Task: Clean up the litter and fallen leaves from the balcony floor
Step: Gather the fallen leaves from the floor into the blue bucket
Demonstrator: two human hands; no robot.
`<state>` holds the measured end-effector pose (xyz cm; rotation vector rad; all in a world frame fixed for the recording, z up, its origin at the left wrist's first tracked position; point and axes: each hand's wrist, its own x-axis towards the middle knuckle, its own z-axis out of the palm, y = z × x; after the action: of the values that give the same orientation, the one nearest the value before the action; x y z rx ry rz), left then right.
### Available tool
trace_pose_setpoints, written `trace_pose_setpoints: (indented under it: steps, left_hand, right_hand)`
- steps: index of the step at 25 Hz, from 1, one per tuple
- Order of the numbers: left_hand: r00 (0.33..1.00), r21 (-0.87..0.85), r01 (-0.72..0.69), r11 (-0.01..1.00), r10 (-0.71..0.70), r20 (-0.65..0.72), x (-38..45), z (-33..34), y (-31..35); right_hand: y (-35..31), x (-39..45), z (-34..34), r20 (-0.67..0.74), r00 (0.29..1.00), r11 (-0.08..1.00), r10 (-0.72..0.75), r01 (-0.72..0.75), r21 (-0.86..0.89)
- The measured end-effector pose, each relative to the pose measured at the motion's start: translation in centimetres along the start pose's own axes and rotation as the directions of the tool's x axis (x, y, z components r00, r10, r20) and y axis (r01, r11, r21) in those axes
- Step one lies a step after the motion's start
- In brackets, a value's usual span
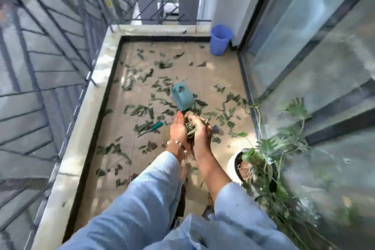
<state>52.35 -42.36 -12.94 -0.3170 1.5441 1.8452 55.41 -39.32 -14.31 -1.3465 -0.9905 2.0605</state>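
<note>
Both hands, the left hand [178,128] and right hand [200,132], cup a bunch of leaves [190,127] above the balcony floor [203,79], fingers curled around it. Most scattered leaves [142,110] are uncollected, and the blue bin [220,39] stands well apart in the far corner.

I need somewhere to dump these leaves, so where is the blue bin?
In the head view the blue bin stands in the balcony's far right corner, beside the glass door and under the railing.

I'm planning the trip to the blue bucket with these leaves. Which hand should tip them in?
Probably the right hand: it cups the leaves on the side of the bucket. The left hand only steadies them.
</note>
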Motion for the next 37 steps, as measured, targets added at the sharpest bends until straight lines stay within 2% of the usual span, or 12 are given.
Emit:
trace_pose_setpoints:
  steps: [2,4,6,9,11,14,18,22,25,28,32,37]
  left_hand:
    - [0.996,-0.106,0.083,0.991,-0.078,0.053,3.4,3.6,1.5]
    - [0.982,-0.106,0.161,0.981,-0.149,0.113,5.6,7.0,3.2]
    - [0.984,-0.088,0.151,0.985,-0.14,0.113,9.8,10.5,5.3]
    - [0.95,-0.036,0.214,0.976,-0.2,0.238,13.3,16.1,7.4]
    - [0.938,-0.051,0.281,0.958,-0.263,0.224,15.1,19.5,8.8]
    - [0.878,-0.064,0.39,0.919,-0.35,0.326,18.6,24.3,10.1]
    - [0.889,-0.047,0.368,0.929,-0.336,0.313,25.0,32.0,10.7]
    - [0.904,0.004,0.353,0.936,-0.342,0.258,31.0,41.9,12.3]
    - [0.923,-0.069,0.348,0.935,-0.329,0.198,34.9,49.7,14.2]
    - [0.941,-0.163,0.323,0.932,-0.298,0.161,38.7,54.2,16.7]
    - [0.963,-0.266,0.266,0.926,-0.243,0.115,45.6,56.6,21.1]
    - [0.969,-0.255,0.247,0.935,-0.245,0.039,56.8,58.3,24.5]
  right_hand:
    - [-2.9,3.7,1.1,-0.062,0.997,0.997,0.042,-0.039,0.06]
    - [-6.9,5.4,2.1,-0.103,0.994,0.998,0.026,-0.019,0.067]
    - [-11.3,8.4,3.1,-0.127,0.992,0.995,-0.016,0.028,0.095]
    - [-15.8,13.3,3.5,-0.194,0.977,0.989,-0.091,0.111,0.094]
    - [-18.0,16.4,4.0,-0.238,0.952,0.975,-0.19,0.211,0.064]
    - [-20.1,22.4,3.9,-0.257,0.921,0.953,-0.292,0.303,0.002]
    - [-23.9,32.4,3.0,-0.242,0.931,0.961,-0.274,0.275,-0.031]
    - [-29.3,42.3,1.9,-0.273,0.953,0.99,-0.129,0.109,-0.089]
    - [-36.7,48.5,1.7,-0.169,0.98,0.989,-0.105,0.085,-0.123]
    - [-42.3,53.4,3.6,0.019,0.998,0.991,-0.056,0.058,-0.119]
    - [-45.7,59.0,8.6,0.202,0.979,0.985,-0.002,0.037,-0.169]
    - [-46.4,68.3,14.9,0.264,0.958,0.99,0.109,-0.08,-0.12]
